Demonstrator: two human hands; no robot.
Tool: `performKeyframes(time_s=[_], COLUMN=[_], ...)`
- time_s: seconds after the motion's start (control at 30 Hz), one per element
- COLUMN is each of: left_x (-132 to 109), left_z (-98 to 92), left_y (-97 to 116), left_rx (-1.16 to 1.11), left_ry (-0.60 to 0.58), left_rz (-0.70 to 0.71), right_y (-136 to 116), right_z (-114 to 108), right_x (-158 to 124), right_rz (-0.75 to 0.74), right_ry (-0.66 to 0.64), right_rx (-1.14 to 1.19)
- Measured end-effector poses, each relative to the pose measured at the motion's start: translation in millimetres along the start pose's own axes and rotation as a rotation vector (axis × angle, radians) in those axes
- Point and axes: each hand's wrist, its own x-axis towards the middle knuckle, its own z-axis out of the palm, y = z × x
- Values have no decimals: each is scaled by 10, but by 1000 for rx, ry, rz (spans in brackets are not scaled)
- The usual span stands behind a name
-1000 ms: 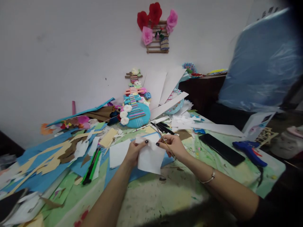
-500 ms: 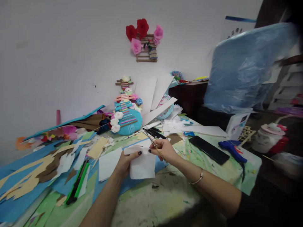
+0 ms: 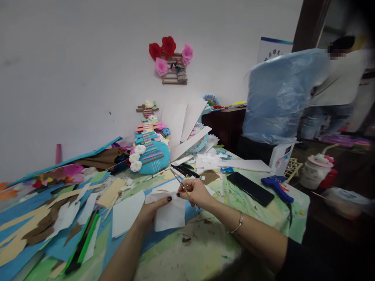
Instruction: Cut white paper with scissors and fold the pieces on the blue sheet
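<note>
My left hand (image 3: 152, 210) is closed on a white paper piece (image 3: 170, 215), thumb on top, just above the paint-stained table (image 3: 187, 249). My right hand (image 3: 195, 192) pinches the same paper's upper right edge and also grips thin scissors (image 3: 180, 182) whose blades point up and left. Both hands meet over a blue paper sheet (image 3: 131, 238).
Paper scraps and blue and tan cut-outs (image 3: 38, 218) cover the left side, with a green-black cutter (image 3: 82, 246). A blue paper guitar (image 3: 150, 150) leans on the wall. A black phone (image 3: 250, 188) and blue glue gun (image 3: 277, 185) lie right. A person carries a blue plastic bundle (image 3: 278, 97).
The view has swung right and up, so hands and table sit lower and further left in frame. The person with the blue bundle has come into view. The grip on paper and scissors is unchanged.
</note>
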Motion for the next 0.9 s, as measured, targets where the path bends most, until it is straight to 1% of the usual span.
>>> performKeyframes(time_s=[0.13, 0.2, 0.33, 0.4, 0.43, 0.5, 0.53, 0.6, 0.67, 0.77, 0.83, 0.9], left_x=[-1, 0, -3, -5, -5, 1, 7, 24, 40, 58, 65, 68], left_z=[-13, -33, -55, -49, -44, -37, -38, -54, -86, -144, -174, -194], left_y=[37, 60, 76, 68, 63, 56, 56, 65, 82, 108, 121, 130], left_rx=[-27, -31, -14, -18, -31, -81, -108, -135, -150, -167, -184, -206], left_ry=[61, 67, -12, -24, -15, 49, 74, 107, 130, 133, 130, 128], left_rz=[16, 23, 30, 32, 33, 40, 40, 40, 40, 63, 85, 87], right_y=[-20, -19, 1, 2, -5, -31, -51, -94, -135, -186, -213, -233], right_z=[-31, -41, -30, -20, -19, -36, -54, -109, -174, -259, -290, -298], right_x=[4, 9, 16, 12, 9, 4, 3, 6, 7, -19, -61, -113], right_rz=[-19, -24, 4, 20, 24, 23, 12, 9, -35, -112, -80, -8], right_ry=[-24, -42, -47, -26, -16, 5, -9, -34, -60, -188, -380, -557], right_rx=[21, 29, 20, -5, -20, -51, -58, 0, 49, 130, 119, 74])
